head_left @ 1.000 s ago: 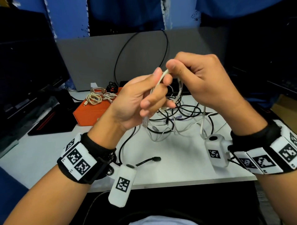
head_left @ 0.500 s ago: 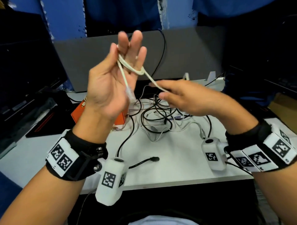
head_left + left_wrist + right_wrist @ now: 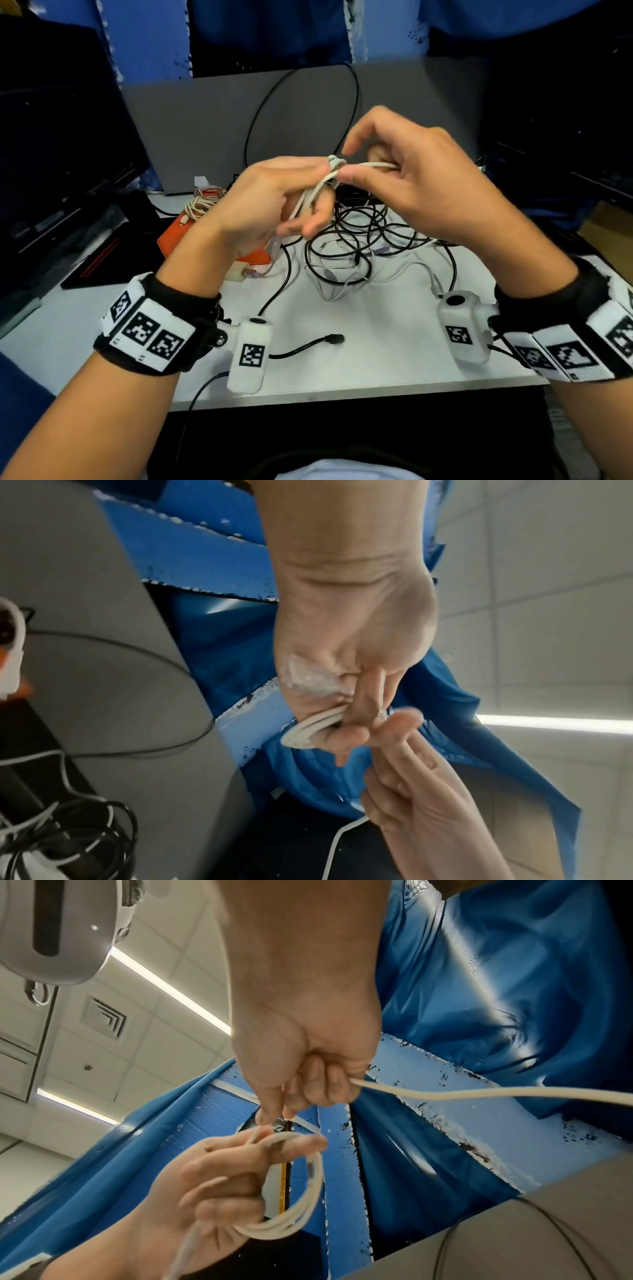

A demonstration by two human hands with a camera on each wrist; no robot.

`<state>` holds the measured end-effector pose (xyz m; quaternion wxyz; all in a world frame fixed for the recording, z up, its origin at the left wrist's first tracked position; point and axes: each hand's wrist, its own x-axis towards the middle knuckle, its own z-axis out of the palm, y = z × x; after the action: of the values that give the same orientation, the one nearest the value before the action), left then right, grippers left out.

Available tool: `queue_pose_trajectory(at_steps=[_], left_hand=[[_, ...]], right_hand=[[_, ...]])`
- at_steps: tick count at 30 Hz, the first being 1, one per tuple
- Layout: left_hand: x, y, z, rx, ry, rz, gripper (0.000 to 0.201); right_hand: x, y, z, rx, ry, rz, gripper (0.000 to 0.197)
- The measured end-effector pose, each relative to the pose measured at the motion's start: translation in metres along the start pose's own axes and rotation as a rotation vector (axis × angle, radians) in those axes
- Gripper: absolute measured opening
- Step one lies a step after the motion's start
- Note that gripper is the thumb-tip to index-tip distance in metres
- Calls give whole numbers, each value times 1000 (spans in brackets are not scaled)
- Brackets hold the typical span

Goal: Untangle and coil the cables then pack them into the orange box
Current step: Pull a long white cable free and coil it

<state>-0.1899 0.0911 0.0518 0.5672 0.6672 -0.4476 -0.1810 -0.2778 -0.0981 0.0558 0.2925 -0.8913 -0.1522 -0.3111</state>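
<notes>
Moved: since half a second ago our left hand point(image 3: 270, 202) has dropped from raised and spread to level with our right hand point(image 3: 411, 178), just above the tangle point(image 3: 356, 246).
Head view: the white cable point(image 3: 317, 192) is looped round the left fingers; the right pinches its free run. The orange box point(image 3: 178, 236) sits left of the tangle on the tabletop point(image 3: 376, 329).
Left wrist: loops point(image 3: 308, 727) bunch under curled fingers.
Right wrist: the cable point(image 3: 445, 1095) looks light, limp, smooth; we judge it best held near the coil.
</notes>
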Motion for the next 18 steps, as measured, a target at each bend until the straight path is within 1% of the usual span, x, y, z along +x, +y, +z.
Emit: queue_pose_trajectory(at_steps=[2, 5, 8, 11, 12, 14, 16, 18], left_hand=[[-2, 1, -2, -132, -59, 9, 36], [-2, -1, -1, -190, -106, 47, 37], [0, -3, 4, -301, -155, 98, 34], [3, -6, 15, -503, -250, 76, 34], [3, -7, 17, -558, -285, 54, 36], [4, -7, 17, -594, -336, 2, 44], [3, -6, 15, -569, -348, -27, 47], [1, -5, 13, -577, -359, -24, 46]], right_hand=[[2, 3, 2, -50, 11, 16, 25], [3, 8, 9, -78, -54, 29, 33], [3, 8, 13, -35, 32, 19, 41], [5, 12, 14, -105, 141, -24, 50], [4, 13, 15, -124, 167, -40, 51], [4, 14, 14, -130, 185, -62, 47], [4, 12, 12, -119, 167, -80, 41], [5, 11, 9, -121, 148, -134, 43]])
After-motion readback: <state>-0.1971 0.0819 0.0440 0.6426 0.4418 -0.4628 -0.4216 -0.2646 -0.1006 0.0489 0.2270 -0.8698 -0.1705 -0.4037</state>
